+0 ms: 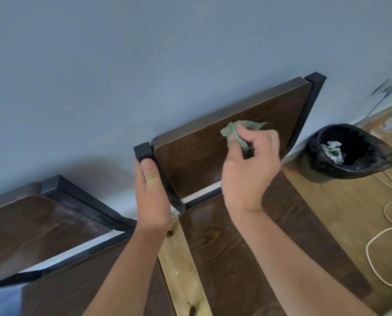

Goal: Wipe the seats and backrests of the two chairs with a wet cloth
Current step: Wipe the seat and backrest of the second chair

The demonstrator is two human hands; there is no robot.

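Two dark wooden chairs with black metal frames stand side by side against a grey-blue wall. On the right chair's backrest (197, 156) my right hand (249, 169) presses a crumpled green cloth (238, 131), near the panel's upper right. My left hand (150, 190) grips the black frame post (142, 151) at that backrest's left edge. The right chair's seat (236, 258) lies below, partly under my forearms. The left chair's backrest (31, 222) and seat (76, 290) fill the lower left.
A bin lined with a black bag (350, 151) stands on the wooden floor right of the right chair, crumpled paper inside. A loose white cord (386, 247) coils on the floor at the far right. A strip of light floor (181, 270) shows between the chairs.
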